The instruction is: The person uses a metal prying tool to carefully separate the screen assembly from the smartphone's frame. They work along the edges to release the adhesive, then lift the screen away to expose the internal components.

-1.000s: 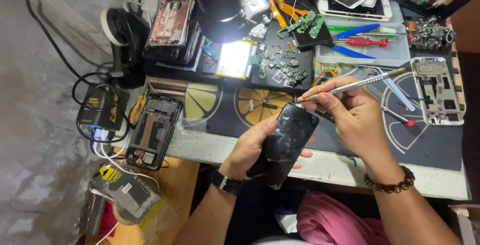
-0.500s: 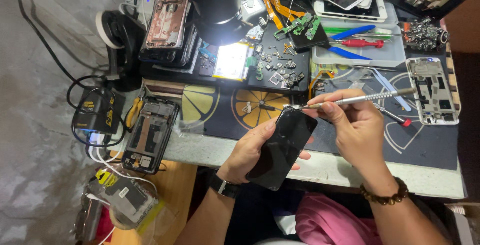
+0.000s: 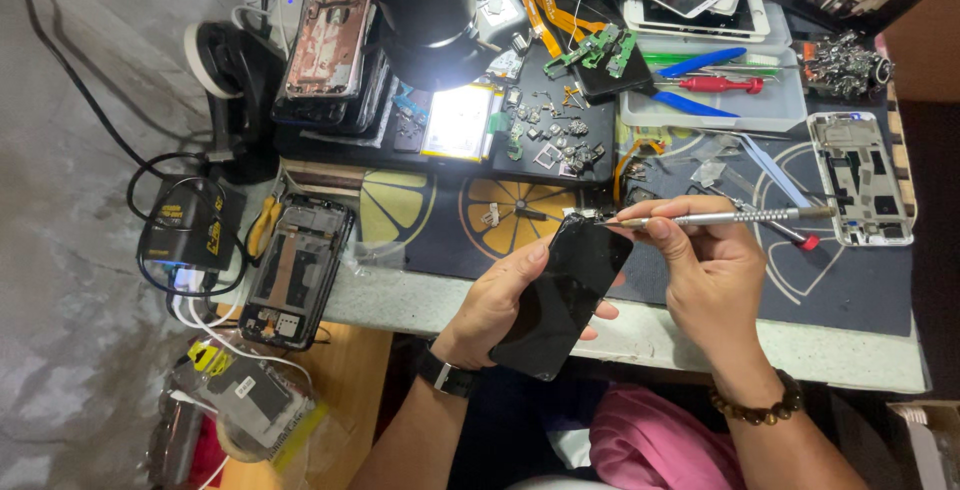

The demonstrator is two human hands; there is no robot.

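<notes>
The worktop (image 3: 700,345) runs across the middle of the view, covered by a dark mat printed with citrus slices (image 3: 470,220). A black lamp head (image 3: 430,35) hangs over its far side above a lit white patch. At the left edge lies an opened phone frame (image 3: 295,270) with its insides showing; another bare frame (image 3: 860,178) lies at the far right. A pale tray (image 3: 790,115) at the far side holds blue and red tools.

Near the middle, the left hand (image 3: 500,305) cradles a black phone screen (image 3: 562,295) from below, fingers curled round its edges, just above the near edge of the worktop. The right hand (image 3: 715,270) pinches a slim metal screwdriver (image 3: 720,218) between thumb and fingers, its tip touching the screen's far corner.
</notes>
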